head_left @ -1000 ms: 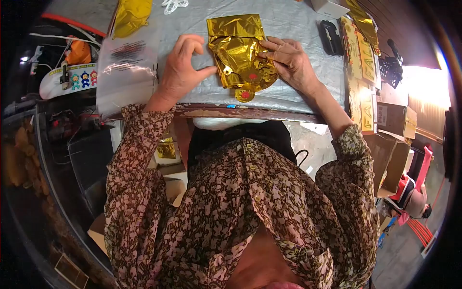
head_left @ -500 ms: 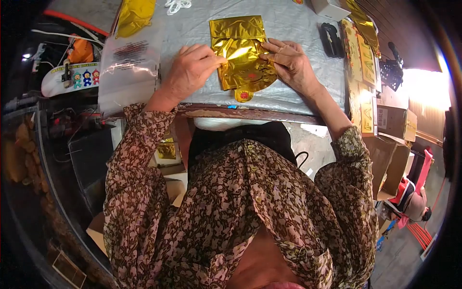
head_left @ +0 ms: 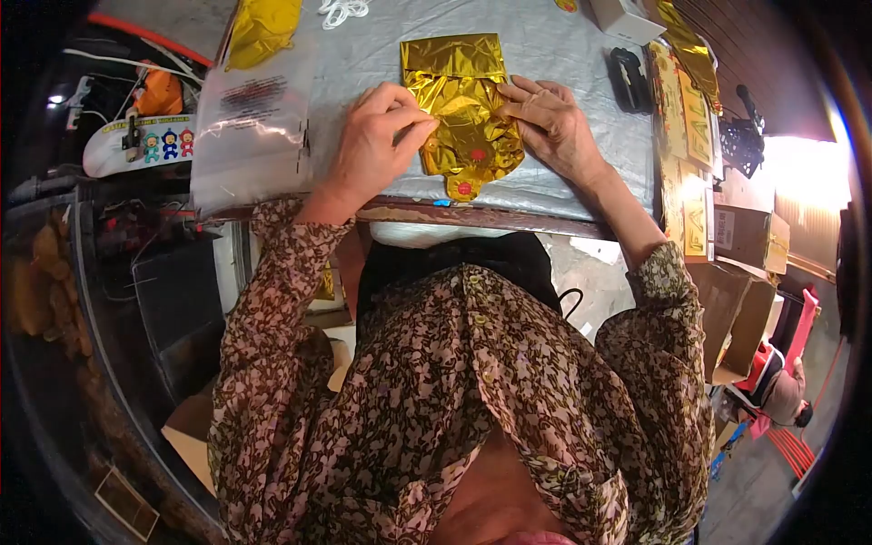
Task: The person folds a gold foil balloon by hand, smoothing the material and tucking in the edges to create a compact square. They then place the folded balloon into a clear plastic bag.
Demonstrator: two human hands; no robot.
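A shiny gold foil balloon, partly folded, lies on the grey sheet in front of me. Its top end is a flat band, while the lower part is creased and ends in a short tab with a red mark. My left hand has thumb and fingers pinched together at the balloon's left edge. On the opposite edge, my right hand grips the foil between thumb and bent fingers.
A clear plastic bag with printed text lies to the left, below more gold foil. White string is at the back. On the right are a black object, a white box and cardboard boxes. Another person is far right.
My left hand has moved a little to the right, and the balloon's left side is drawn inward, making its lower part narrower. My right hand stays at the right edge.
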